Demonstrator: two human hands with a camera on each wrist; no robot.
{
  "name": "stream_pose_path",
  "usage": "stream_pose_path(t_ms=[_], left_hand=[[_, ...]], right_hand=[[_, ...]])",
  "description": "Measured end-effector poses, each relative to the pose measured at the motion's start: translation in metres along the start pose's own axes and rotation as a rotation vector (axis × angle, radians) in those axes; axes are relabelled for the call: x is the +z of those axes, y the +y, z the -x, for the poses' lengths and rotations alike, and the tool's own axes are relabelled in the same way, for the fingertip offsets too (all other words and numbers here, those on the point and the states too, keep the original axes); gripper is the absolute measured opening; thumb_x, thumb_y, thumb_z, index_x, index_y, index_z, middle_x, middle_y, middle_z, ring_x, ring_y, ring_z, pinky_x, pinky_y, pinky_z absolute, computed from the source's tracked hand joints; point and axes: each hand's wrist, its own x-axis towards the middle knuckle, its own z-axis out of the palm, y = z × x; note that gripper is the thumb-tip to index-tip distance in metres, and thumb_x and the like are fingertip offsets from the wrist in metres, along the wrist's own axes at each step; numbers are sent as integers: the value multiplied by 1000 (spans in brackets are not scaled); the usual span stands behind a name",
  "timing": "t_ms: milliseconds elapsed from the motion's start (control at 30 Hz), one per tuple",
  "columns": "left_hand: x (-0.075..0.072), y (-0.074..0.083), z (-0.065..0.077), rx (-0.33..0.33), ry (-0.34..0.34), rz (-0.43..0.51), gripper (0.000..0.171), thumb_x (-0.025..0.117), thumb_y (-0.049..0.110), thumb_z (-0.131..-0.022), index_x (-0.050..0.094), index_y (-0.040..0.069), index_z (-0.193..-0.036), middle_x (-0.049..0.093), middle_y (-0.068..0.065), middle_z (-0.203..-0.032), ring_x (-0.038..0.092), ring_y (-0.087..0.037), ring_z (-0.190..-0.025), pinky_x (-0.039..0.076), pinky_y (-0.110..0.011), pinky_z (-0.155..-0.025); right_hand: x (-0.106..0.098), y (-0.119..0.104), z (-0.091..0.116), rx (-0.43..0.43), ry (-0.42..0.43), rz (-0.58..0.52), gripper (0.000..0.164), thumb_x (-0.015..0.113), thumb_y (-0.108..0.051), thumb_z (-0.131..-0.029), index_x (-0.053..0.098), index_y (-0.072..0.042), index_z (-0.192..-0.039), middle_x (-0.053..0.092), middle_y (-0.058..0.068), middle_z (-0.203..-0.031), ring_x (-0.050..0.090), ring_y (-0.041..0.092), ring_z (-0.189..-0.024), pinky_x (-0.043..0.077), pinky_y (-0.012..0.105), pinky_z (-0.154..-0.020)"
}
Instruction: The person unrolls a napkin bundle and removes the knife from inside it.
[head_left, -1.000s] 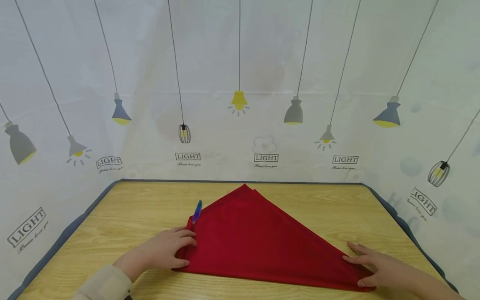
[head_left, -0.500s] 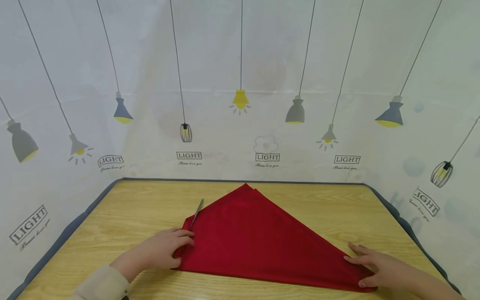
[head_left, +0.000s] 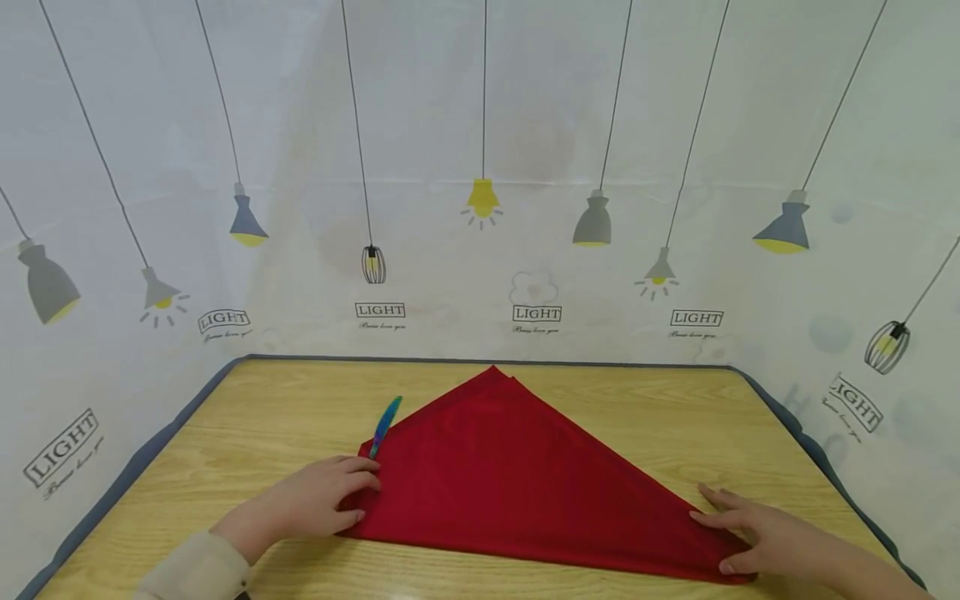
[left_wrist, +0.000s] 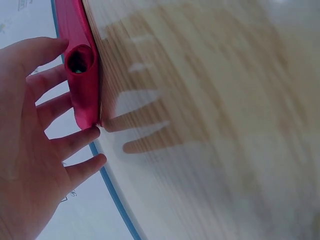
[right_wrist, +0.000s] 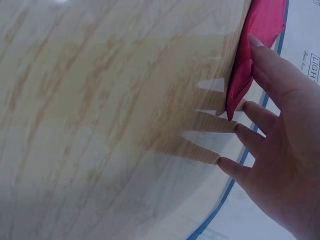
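A red cloth napkin (head_left: 517, 475) lies folded in a peaked shape on the table, its left end rolled. From the far end of that roll sticks the blade of an iridescent table knife (head_left: 386, 426). In the left wrist view, the roll's open end (left_wrist: 80, 58) shows a dark hole with something greenish inside. My left hand (head_left: 330, 496) touches the roll, thumb on the near side and fingers laid over it. My right hand (head_left: 765, 533) rests on the napkin's right corner with spread, fairly straight fingers. In the right wrist view, the thumb (right_wrist: 267, 55) lies on the red fabric.
The light wood table (head_left: 225, 467) has a dark blue-grey edge (head_left: 300, 359). A pale curtain-like sheet (head_left: 420, 150) printed with hanging lamps surrounds the back and sides. The glossy tabletop mirrors the hands in both wrist views.
My left hand has moved slightly left, and the rolled end has shifted with it. The knife blade has turned from flat to edge-on and back to flat. My right hand has stayed put.
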Motion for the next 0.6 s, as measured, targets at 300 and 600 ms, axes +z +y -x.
stream_pose_path(t_ms=[300, 600], left_hand=[[1, -4, 2, -19, 11, -5, 41, 73, 37, -85, 63, 19, -120, 52, -6, -136, 49, -31, -124, 43, -50, -99], [1, -3, 7, 17, 32, -32, 36, 72, 16, -83, 64, 16, -118, 55, -7, -134, 50, -31, -122, 46, -47, -97]], right_hand=[[1, 2, -1, 8, 3, 16, 57, 73, -32, -85, 59, -7, -135, 31, 36, -146, 21, 65, -128, 47, 41, -94], [1, 3, 0, 3, 7, 33, 57, 73, -31, -85, 59, -7, -135, 31, 36, -146, 22, 65, -127, 47, 42, -93]])
